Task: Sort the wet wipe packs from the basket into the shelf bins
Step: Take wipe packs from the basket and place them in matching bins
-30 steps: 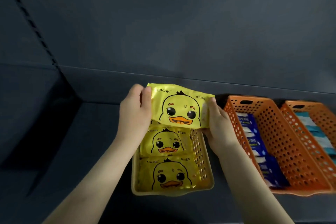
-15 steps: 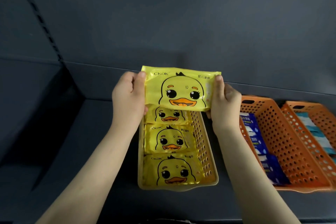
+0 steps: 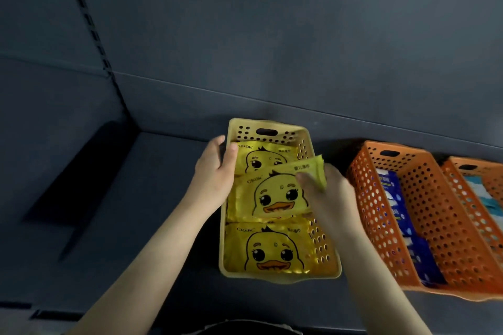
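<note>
One glossy yellow pack, cartoon duck face, right hand pinching corner

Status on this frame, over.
Right hand pinches duck pack by right end, tilted atop others in yellow bin. Left hand at bin's left wall, grip unclear. Nothing blocking.

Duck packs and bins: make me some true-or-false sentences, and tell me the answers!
1. The yellow bin holds duck-printed wipe packs. True.
2. The right hand pinches the tilted duck pack. True.
3. The nearest orange bin holds duck packs. False: it holds blue packs.
4. The yellow bin stands right of that orange bin. False: it stands to its left.
</note>
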